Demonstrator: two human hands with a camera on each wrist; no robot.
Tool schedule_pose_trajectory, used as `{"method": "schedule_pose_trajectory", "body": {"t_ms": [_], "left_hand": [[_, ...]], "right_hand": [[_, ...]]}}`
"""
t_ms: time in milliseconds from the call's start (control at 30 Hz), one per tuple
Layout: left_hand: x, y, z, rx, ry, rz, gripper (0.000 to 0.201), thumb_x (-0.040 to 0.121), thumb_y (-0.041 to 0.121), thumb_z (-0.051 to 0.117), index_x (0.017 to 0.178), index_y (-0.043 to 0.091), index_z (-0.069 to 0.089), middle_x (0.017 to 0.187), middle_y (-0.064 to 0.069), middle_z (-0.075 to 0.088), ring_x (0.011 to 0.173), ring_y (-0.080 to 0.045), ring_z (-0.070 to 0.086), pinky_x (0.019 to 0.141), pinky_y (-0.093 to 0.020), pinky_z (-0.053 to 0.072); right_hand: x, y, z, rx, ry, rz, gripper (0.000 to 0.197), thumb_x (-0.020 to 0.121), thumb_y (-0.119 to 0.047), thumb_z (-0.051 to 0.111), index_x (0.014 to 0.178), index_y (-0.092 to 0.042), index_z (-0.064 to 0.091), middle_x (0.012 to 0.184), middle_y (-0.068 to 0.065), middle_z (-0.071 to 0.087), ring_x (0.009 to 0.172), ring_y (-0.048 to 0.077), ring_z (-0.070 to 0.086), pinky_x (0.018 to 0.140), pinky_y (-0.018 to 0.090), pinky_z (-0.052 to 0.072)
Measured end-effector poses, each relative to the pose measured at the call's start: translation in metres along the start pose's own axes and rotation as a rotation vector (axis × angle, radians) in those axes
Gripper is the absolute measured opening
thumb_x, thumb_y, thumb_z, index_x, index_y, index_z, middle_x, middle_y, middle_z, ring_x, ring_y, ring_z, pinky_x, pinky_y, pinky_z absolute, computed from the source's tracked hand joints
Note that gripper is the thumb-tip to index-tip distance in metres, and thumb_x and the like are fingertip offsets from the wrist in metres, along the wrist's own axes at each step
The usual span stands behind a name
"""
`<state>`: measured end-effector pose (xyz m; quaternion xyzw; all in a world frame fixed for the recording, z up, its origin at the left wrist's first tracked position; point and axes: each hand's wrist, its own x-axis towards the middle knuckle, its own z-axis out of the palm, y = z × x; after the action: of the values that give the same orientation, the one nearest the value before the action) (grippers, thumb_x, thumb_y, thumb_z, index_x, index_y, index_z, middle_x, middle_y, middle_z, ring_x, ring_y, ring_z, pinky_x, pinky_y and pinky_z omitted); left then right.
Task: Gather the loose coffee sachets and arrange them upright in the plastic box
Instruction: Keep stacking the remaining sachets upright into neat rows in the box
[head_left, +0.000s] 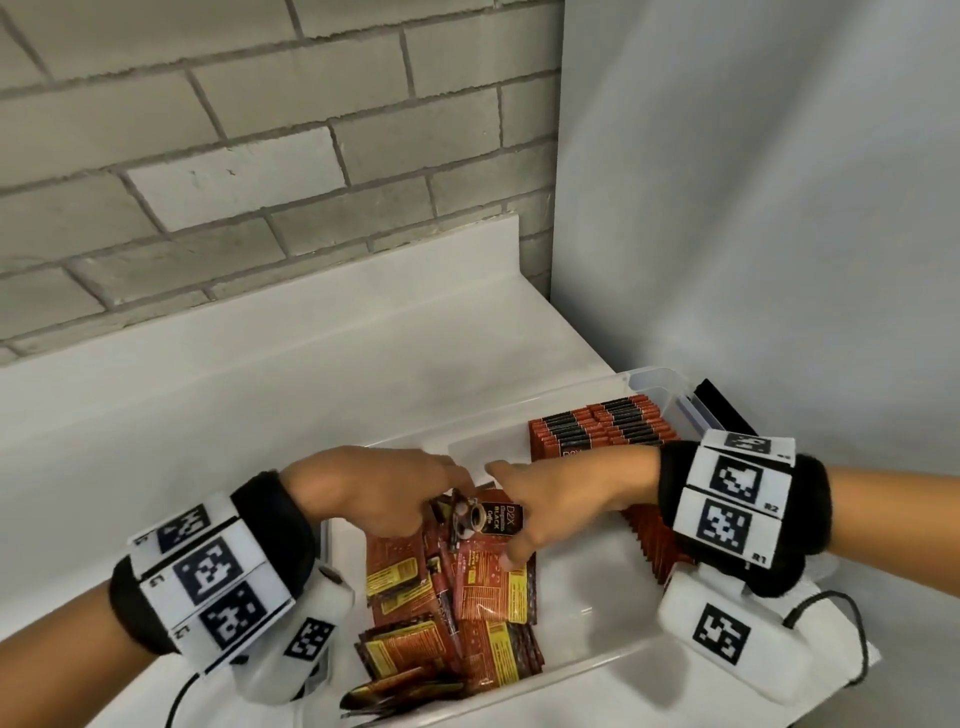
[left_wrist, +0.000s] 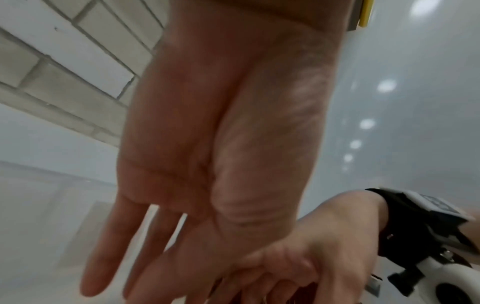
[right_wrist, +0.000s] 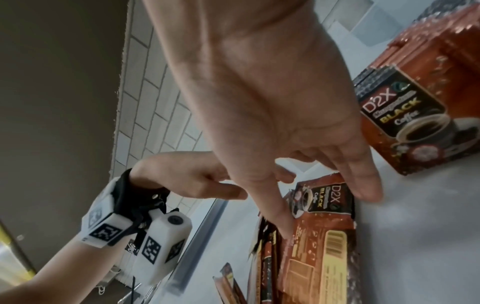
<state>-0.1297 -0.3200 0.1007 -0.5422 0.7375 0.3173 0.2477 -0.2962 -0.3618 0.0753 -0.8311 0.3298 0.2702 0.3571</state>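
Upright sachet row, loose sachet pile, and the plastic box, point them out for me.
Upright sachet row (head_left: 602, 427): head view, top edges of the row.
Loose sachet pile (head_left: 415, 644): head view, a flat-lying sachet's back.
Plastic box (head_left: 655, 376): head view, far clear rim.

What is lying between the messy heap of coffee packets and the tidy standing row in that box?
Nothing: in the head view, only bare white box floor separates the loose sachets from the upright row.

Both forearms reach inward, the left hand (head_left: 374, 488) and right hand (head_left: 561, 499) nearly meeting, fingers extended downward and loosely spread.
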Motion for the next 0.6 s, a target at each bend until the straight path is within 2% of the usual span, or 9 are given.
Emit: {"method": "schedule_pose_trajectory", "body": {"t_ms": [67,133,233,300,367,400,467,600], "left_hand": [[-0.002,-0.004,0.002,0.052,-0.051,-0.024,0.060,0.091,0.000,0.042,0.144,0.028,0.035,0.136,-0.004,0.049,0.118,-0.022,0.052,0.095,-0.040,0.048],[-0.001,-0.006,0.005,0.087,-0.068,-0.024,0.054,0.091,0.002,0.046,0.140,0.026,0.041,0.133,-0.003,0.051,0.113,-0.022,0.054,0.089,-0.036,0.050],[0.002,-0.006,0.009,0.127,-0.058,-0.019,0.056,0.089,0.000,0.054,0.138,0.025,0.042,0.134,0.000,0.046,0.117,-0.020,0.048,0.090,-0.036,0.047],[0.005,-0.006,0.009,0.162,-0.042,-0.023,0.055,0.088,0.001,0.059,0.136,0.024,0.044,0.132,0.000,0.044,0.120,-0.020,0.042,0.091,-0.036,0.046],[0.008,-0.007,0.009,0.185,-0.031,-0.033,0.048,0.086,0.006,0.065,0.130,0.020,0.051,0.128,-0.001,0.045,0.120,-0.018,0.039,0.087,-0.032,0.045],[0.010,-0.008,0.009,0.192,-0.032,-0.033,0.043,0.085,0.009,0.067,0.125,0.019,0.055,0.126,-0.001,0.047,0.119,-0.018,0.038,0.084,-0.028,0.043],[0.011,-0.012,0.010,0.207,-0.035,-0.026,0.034,0.084,0.014,0.071,0.117,0.018,0.064,0.124,-0.002,0.051,0.116,-0.016,0.038,0.081,-0.023,0.039],[0.011,-0.016,0.010,0.258,-0.046,0.003,0.029,0.084,0.021,0.071,0.113,0.021,0.070,0.123,-0.001,0.050,0.111,-0.016,0.027,0.085,-0.025,0.037]], "right_hand": [[0.004,-0.004,0.001,-0.011,-0.030,0.020,0.096,0.087,-0.038,0.066,0.150,-0.009,0.000,0.139,0.013,0.045,0.118,0.027,0.052,0.097,0.034,0.047],[0.007,-0.007,0.002,-0.031,-0.055,0.028,0.094,0.086,-0.040,0.066,0.149,-0.009,0.005,0.130,0.011,0.050,0.112,0.028,0.056,0.095,0.037,0.050],[0.009,-0.010,0.004,-0.013,-0.072,0.030,0.081,0.085,-0.043,0.066,0.142,-0.006,0.023,0.107,0.002,0.046,0.103,0.024,0.056,0.079,0.029,0.050],[0.011,-0.011,0.005,-0.017,-0.076,0.014,0.060,0.086,-0.043,0.065,0.127,-0.006,0.042,0.092,-0.003,0.046,0.087,0.017,0.054,0.067,0.022,0.045],[0.013,-0.013,0.006,-0.033,-0.070,-0.018,0.039,0.087,-0.043,0.065,0.102,-0.008,0.055,0.078,-0.004,0.048,0.073,0.012,0.049,0.062,0.021,0.043],[0.015,-0.013,0.006,-0.037,-0.065,-0.027,0.036,0.086,-0.042,0.065,0.095,-0.008,0.056,0.075,-0.004,0.048,0.071,0.012,0.048,0.062,0.022,0.043],[0.017,-0.013,0.007,-0.030,-0.044,-0.029,0.032,0.086,-0.039,0.066,0.092,-0.009,0.056,0.073,-0.003,0.048,0.070,0.013,0.048,0.061,0.022,0.042],[0.018,-0.010,0.006,0.104,0.012,-0.055,0.022,0.085,-0.027,0.069,0.082,-0.014,0.052,0.071,-0.004,0.053,0.064,0.010,0.048,0.055,0.019,0.040]]}}
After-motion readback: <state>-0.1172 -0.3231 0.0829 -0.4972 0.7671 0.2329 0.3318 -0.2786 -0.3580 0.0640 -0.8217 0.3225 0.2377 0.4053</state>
